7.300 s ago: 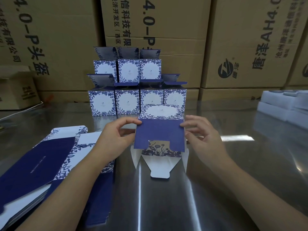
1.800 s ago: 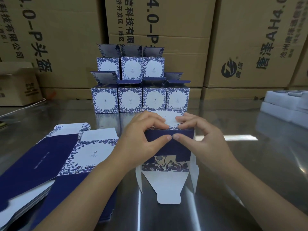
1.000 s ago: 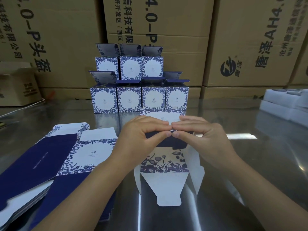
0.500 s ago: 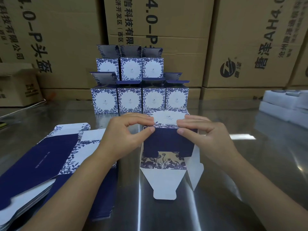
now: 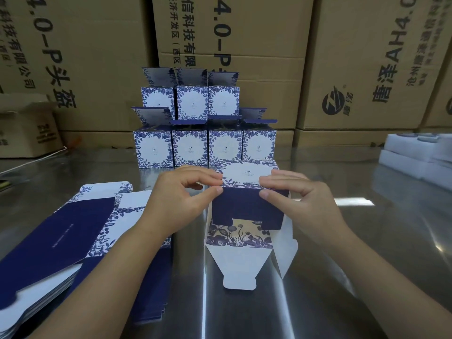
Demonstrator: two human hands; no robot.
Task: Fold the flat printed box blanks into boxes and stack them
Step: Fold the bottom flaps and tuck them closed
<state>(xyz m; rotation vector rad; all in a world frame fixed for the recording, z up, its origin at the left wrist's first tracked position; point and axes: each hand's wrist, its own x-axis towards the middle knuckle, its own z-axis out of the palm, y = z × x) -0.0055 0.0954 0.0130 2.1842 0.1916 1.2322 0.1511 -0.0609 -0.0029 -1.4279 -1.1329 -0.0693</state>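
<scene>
While both hands are on it, take the part-folded box (image 5: 247, 204) as the reference. Behind it: a wall of brown cartons (image 5: 269, 45) with black print, the biggest thing in view. Under it: a shiny steel table (image 5: 367, 241). Left of it: a pile of flat blanks (image 5: 56, 241), navy and floral faces up, unevenly fanned, near but not touching. Just behind it, in front of the cartons: a stack of folded boxes (image 5: 189, 148), four on the table, three on top, lid flaps up. Far right: white foam pieces (image 5: 415, 155). Far left: a small open carton (image 5: 27, 128). On the box itself, the navy panel faces the camera, the white floral panel is on top, and the white bottom flap (image 5: 238, 265) lies flat on the table. Left hand (image 5: 181, 199) pinches the upper left corner, thumb on navy. Right hand (image 5: 305, 201) pinches the upper right corner the same way. The hands are apart, one at each end of the fold.
</scene>
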